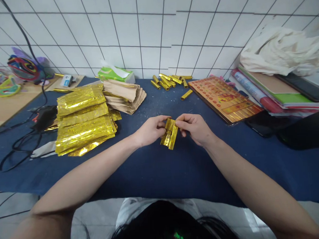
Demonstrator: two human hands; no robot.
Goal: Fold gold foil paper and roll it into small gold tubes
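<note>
Between my hands, above the blue cloth, is a small sheet of gold foil paper [172, 131], creased lengthwise into a trough. My left hand [154, 129] pinches its left edge. On the opposite edge, my right hand [191, 126] grips with thumb and forefinger. A thick stack of gold foil paper [83, 118] lies to the left, beside a pile of brown-backed paper [124, 94]. Beyond my hands, several folded gold paper tubes [168, 81] lie loosely together, and a single gold tube [186, 95] rests nearer to me.
Flat orange printed packs [224, 98] lie to the right, near a stack of books [278, 88] topped by a white cloth bag [284, 52]. A green tissue pack [115, 74] stands by the tiled wall. Black cables [14, 152] loop at the left.
</note>
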